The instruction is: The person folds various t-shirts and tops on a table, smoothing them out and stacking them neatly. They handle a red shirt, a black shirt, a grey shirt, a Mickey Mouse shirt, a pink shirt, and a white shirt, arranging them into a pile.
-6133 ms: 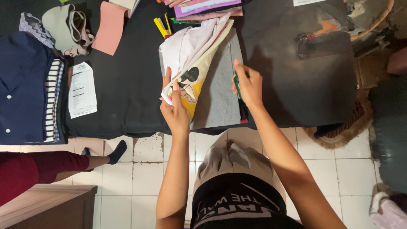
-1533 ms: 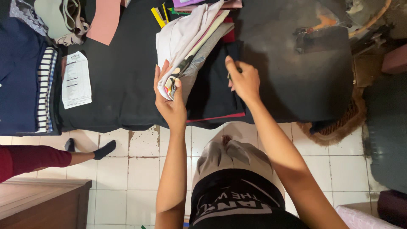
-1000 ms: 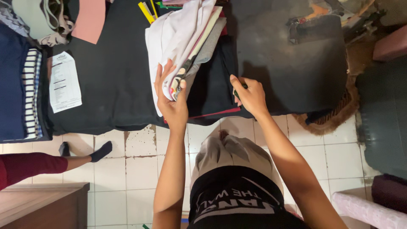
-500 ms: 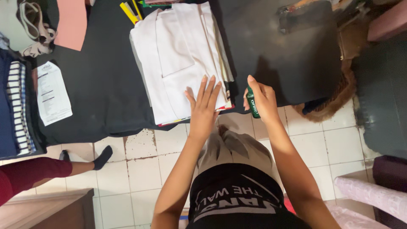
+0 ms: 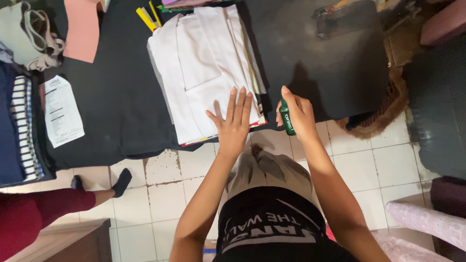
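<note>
Your left hand [image 5: 234, 121] lies flat, fingers spread, grip apart, palm down on the near edge of the white fabric stack [image 5: 204, 68], low centre of the frame; it looks like you're pinning the layers so they stay square. Your right hand [image 5: 298, 114] is just right of it, grip clamped around a small green marker [image 5: 287, 116] held upright off the stack's right edge, probably so it's ready without touching the cloth. The stack sits on the black-covered surface [image 5: 121, 102], centre to upper centre, with its near edge at the surface's front edge. It's white, folded flat, with a pocket-like rectangular seam on the top piece; thin coloured edges of other layers show along the right and bottom sides. Farther up, yellow strips [image 5: 148, 17] poke out at the stack's upper left corner. A printed paper sheet [image 5: 62, 110] lies well apart at the left, striped and dark blue clothing [image 5: 19, 126] beyond it at the frame edge, and a pink piece [image 5: 81, 31] at upper left. Another person's leg in red [image 5: 43, 213] stands on the tiled floor [image 5: 165, 189], lower left.
</note>
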